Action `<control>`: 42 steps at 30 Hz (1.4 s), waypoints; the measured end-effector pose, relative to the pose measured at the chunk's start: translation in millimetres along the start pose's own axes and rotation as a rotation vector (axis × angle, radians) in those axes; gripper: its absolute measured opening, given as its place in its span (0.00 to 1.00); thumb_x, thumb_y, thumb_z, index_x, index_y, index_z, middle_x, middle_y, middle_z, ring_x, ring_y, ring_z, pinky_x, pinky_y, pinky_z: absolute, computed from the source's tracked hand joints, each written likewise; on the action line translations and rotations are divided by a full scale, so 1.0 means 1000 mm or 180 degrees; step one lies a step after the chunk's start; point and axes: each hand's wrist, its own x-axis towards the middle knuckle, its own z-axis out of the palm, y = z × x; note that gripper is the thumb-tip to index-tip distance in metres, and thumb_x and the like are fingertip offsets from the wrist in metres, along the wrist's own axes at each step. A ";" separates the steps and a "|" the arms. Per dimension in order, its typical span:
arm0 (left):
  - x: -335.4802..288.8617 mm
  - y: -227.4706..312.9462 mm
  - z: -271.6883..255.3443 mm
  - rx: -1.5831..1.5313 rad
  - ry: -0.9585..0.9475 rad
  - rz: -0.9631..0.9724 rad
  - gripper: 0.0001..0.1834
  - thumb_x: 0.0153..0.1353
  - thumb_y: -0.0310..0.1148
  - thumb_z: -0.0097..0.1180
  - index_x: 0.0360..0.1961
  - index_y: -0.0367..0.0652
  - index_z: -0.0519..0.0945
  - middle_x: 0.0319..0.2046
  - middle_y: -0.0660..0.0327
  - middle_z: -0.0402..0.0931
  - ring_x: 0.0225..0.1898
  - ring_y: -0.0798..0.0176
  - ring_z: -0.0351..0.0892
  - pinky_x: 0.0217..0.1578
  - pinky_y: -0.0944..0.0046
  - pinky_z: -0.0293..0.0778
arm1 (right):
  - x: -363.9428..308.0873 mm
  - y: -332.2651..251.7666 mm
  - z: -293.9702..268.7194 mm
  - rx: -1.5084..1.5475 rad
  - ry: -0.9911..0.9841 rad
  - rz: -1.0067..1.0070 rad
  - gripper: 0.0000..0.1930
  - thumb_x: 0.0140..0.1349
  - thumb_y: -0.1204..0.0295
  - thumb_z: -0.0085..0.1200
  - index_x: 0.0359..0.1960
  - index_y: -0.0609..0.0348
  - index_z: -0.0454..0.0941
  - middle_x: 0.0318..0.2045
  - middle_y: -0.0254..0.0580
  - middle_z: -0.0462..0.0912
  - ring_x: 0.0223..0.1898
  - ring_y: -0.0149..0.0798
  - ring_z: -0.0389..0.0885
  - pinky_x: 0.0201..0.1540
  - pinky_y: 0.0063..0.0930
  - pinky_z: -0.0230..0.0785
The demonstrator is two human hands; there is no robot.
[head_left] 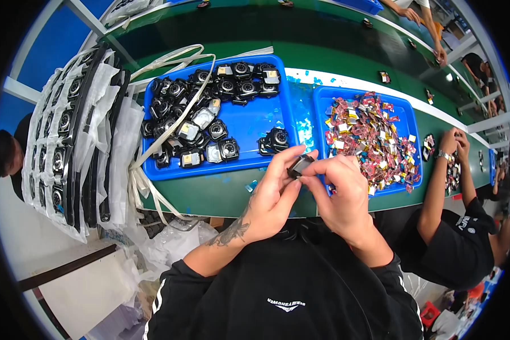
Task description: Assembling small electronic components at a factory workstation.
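My left hand and my right hand come together at the table's near edge. Between their fingertips they hold a small black casing with a grey rectangular face, tilted toward me. The left thumb and fingers pinch its left side, the right thumb and forefinger its right side. Just beyond the left hand, a black camera-like housing with a round lens lies in the large blue tray. Farther left in that tray, several similar housings are heaped. Fingers cover part of the held casing.
A second blue tray at the right is filled with small red circuit boards bearing yellow and white parts. At the left stand stacked black sheets of housings; pale straps cross the first tray. A co-worker works at my right. Beyond runs a green belt.
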 end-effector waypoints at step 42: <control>0.002 0.000 0.001 -0.0737 0.0411 -0.0113 0.26 0.66 0.18 0.43 0.66 0.39 0.61 0.60 0.45 0.68 0.61 0.52 0.72 0.63 0.52 0.67 | -0.022 0.010 -0.002 0.1288 -0.0349 0.0795 0.09 0.57 0.82 0.62 0.39 0.67 0.77 0.36 0.44 0.84 0.36 0.32 0.84 0.40 0.25 0.78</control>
